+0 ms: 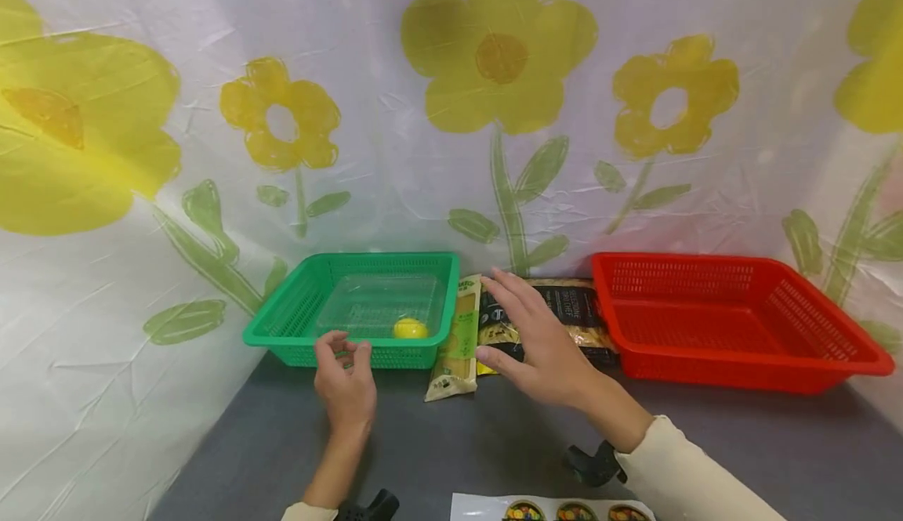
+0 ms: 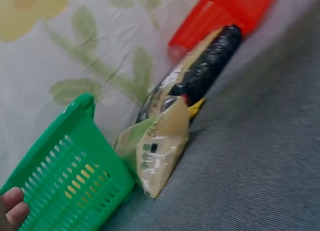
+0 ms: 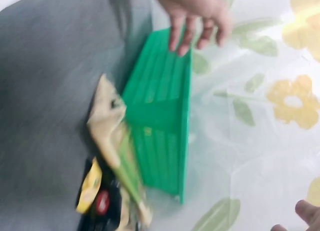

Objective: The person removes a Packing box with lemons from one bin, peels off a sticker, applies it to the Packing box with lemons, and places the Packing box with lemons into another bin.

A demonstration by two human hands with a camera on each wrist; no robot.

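Note:
My left hand (image 1: 346,384) is at the front rim of the green basket (image 1: 353,354), fingers loosely bent and nothing in them. Inside that basket lie a clear plastic box (image 1: 374,294) and a yellow, lemon-like rounded thing (image 1: 410,328). My right hand (image 1: 543,352) hovers with fingers spread, overlapping a black and tan food bag (image 1: 578,309) in the head view; it holds nothing. A green and cream packet (image 1: 457,349) leans by the basket's right side. In the left wrist view, two left fingertips (image 2: 15,211) show beside the basket's slotted wall.
A red basket (image 1: 748,364) stands at the right, against the flower-printed sheet (image 1: 395,192) behind. Along the near edge of the grey tabletop (image 1: 437,443) lies a white printed sheet (image 1: 480,508) with round food pictures. Both wrists wear black camera mounts (image 1: 592,464).

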